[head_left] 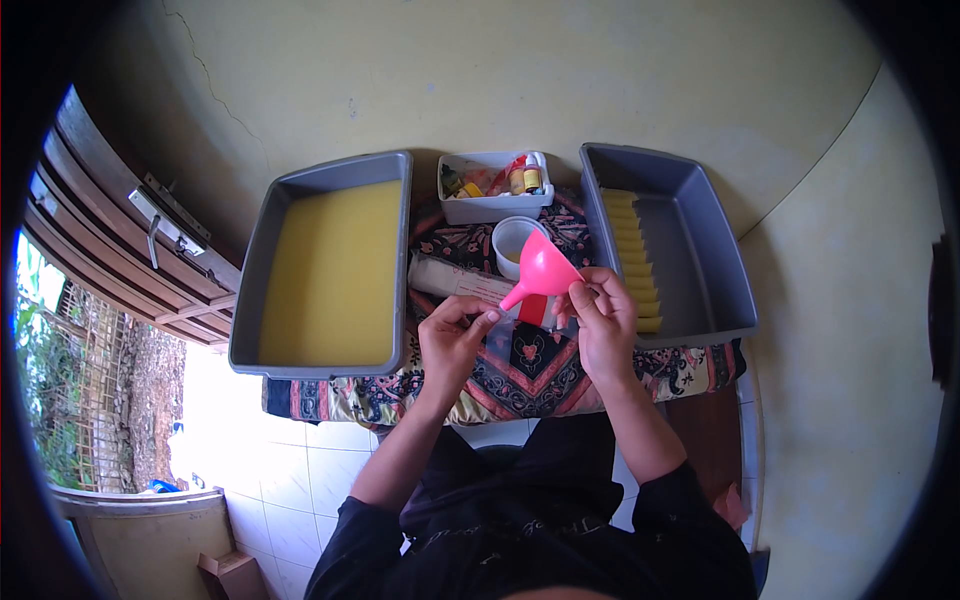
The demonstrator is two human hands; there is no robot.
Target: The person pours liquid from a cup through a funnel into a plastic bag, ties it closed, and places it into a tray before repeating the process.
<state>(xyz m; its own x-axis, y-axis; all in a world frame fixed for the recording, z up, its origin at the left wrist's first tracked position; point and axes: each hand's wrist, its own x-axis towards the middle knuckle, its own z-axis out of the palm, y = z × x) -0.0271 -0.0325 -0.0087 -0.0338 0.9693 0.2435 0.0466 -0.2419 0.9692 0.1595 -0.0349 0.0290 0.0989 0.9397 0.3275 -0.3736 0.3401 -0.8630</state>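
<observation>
A pink funnel [545, 268] is tilted over the table's middle, its spout pointing down toward the left. My right hand [606, 325] is closed on the funnel's rim at its right side. My left hand [452, 338] is closed in a pinch at the spout's tip, on what looks like a thin clear plastic sleeve [500, 330]; its outline is faint. Behind the funnel stands a white tub [513, 237], partly hidden by it. A long pack with white and red print [455, 279] lies on the cloth behind my hands.
A grey tray [404, 290] of yellow liquid stands left. Another grey tray [690, 250] stands right, with a row of yellow filled tubes [630, 260] along its left side. A white box [497, 210] with small bottles sits at the back. Patterned cloth [530, 375] covers the table.
</observation>
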